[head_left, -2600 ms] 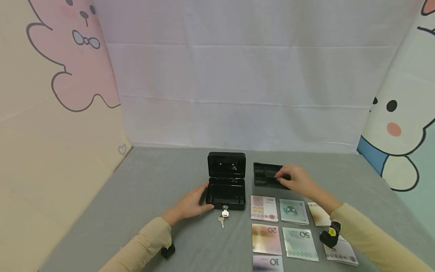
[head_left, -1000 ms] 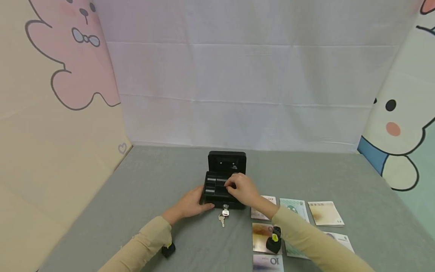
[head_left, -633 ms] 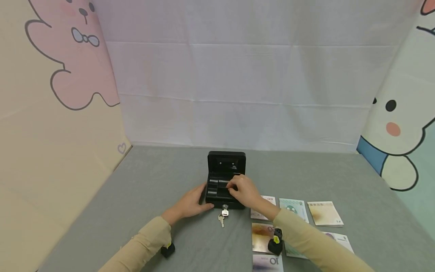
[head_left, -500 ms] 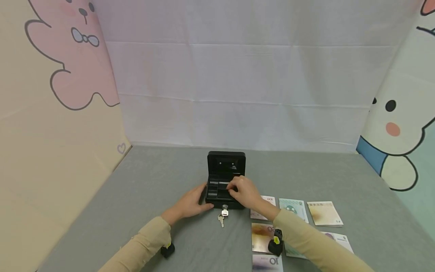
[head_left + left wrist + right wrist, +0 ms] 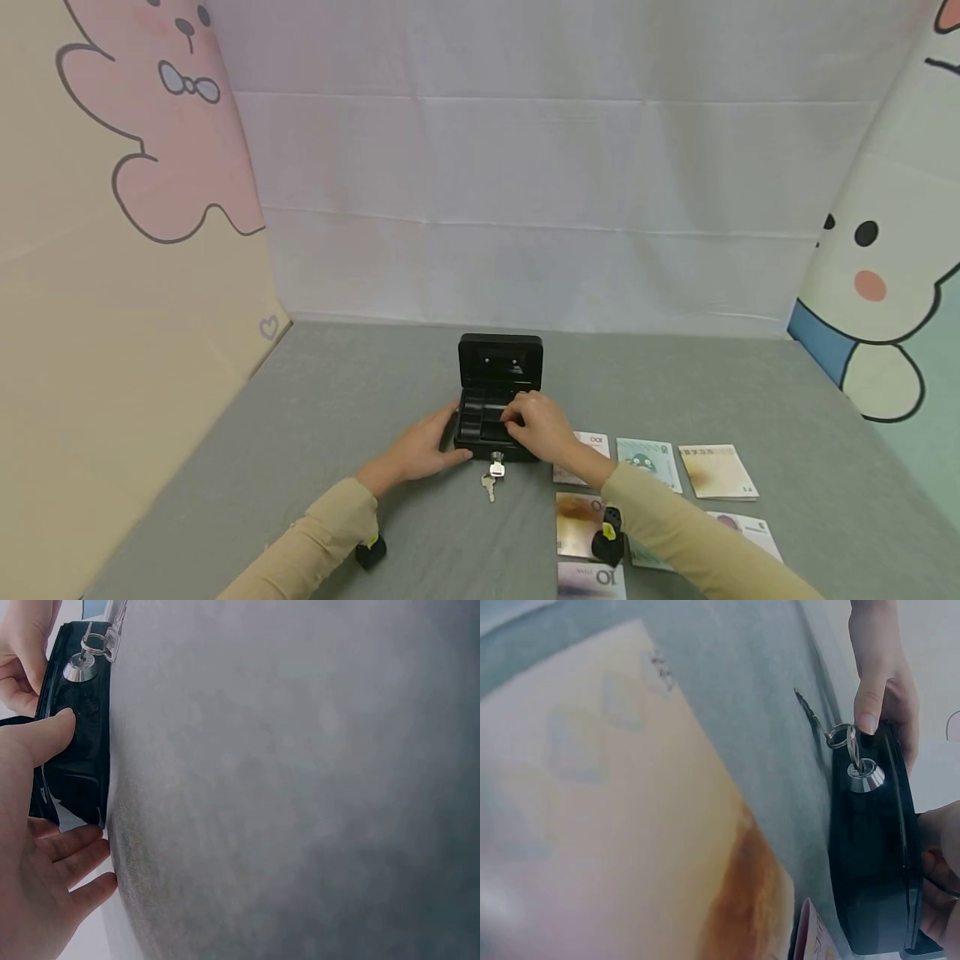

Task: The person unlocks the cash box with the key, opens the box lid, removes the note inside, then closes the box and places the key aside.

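Note:
A small black cash box (image 5: 499,451) stands on the grey table with its lid (image 5: 500,357) raised. My left hand (image 5: 414,451) holds the box's near left corner, its thumb on the front face and its fingers along the side. Inside the box sits a black compartment tray (image 5: 471,414). My right hand (image 5: 542,428) pinches the tray near its middle; the fingertips partly hide the hold. From the silver lock (image 5: 866,777) on the front hang keys (image 5: 489,486), one of them in the lock.
Several stacks of banknotes lie right of the box: a 20 stack (image 5: 577,525), a 10 stack (image 5: 591,581), a green stack (image 5: 649,461), and a yellowish stack (image 5: 717,472) farther right. My right forearm crosses over some. A white cloth (image 5: 525,208) hangs behind the table.
My right hand has carried the tray leftward from the table beside the box and lowered it into the box, where it now sits more level. The left hand has stayed at the corner.

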### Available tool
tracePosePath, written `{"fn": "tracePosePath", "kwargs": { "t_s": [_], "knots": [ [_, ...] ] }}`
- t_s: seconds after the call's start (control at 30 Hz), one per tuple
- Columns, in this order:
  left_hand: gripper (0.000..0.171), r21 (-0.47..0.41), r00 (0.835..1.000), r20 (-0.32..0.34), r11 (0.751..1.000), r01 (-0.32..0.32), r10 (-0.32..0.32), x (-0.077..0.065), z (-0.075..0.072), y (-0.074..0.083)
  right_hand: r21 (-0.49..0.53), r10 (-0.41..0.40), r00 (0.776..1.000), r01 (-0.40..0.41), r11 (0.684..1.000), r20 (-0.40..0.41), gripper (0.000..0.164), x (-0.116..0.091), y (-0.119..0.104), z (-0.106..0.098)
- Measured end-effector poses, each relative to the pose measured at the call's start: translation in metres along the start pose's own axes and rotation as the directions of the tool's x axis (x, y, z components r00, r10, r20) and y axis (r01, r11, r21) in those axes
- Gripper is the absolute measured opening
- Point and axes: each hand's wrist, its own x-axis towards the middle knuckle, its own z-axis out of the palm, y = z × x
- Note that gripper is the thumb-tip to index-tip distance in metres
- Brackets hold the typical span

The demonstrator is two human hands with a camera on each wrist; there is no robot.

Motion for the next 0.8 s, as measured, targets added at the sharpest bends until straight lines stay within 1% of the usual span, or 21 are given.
{"fn": "tracePosePath", "kwargs": {
  "t_s": [0.47, 0.8],
  "knots": [
    [0.081, 0.002, 1.0, 0.005, 1.0, 0.014, -0.014, -0.0005, 0.0001, 0.0003, 0.005, 0.016, 0.999, -0.016, 1.0, 0.033, 0.004, 0.001, -0.0012, -0.0014],
    [0.081, 0.004, 1.0, 0.002, 1.0, 0.01, -0.01, 0.0006, 0.0002, -0.0003, 0.009, 0.021, 0.999, -0.021, 1.0, 0.044, 0.003, 0.0028, 0.0001, -0.0015]
  ]
}}
